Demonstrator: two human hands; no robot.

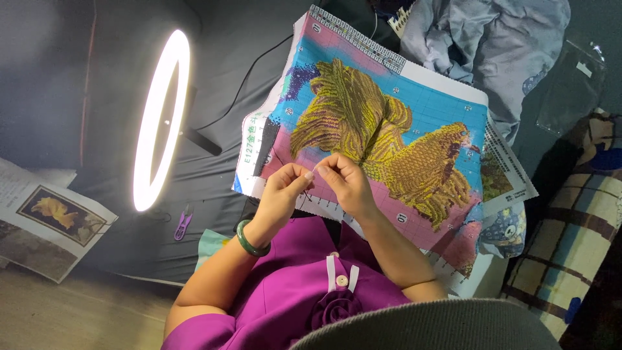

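A cross-stitch canvas (pixel 414 110) with a yellow goldfish on a blue and pink ground lies across my lap. Both hands meet at its near edge. My left hand (pixel 285 191), with a green bangle (pixel 249 240) on the wrist, pinches a thin dark thread between thumb and forefinger. My right hand (pixel 346 181) is closed with its fingertips pinched just beside the left hand's, apparently on the same thread or a needle, too small to tell which.
A lit ring light (pixel 161 116) stands at the left on a dark cloth. Small purple snips (pixel 183 223) lie below it. A printed pattern sheet (pixel 55 217) is at far left. Crumpled grey-blue fabric (pixel 492 39) and a plaid blanket (pixel 576 233) sit at the right.
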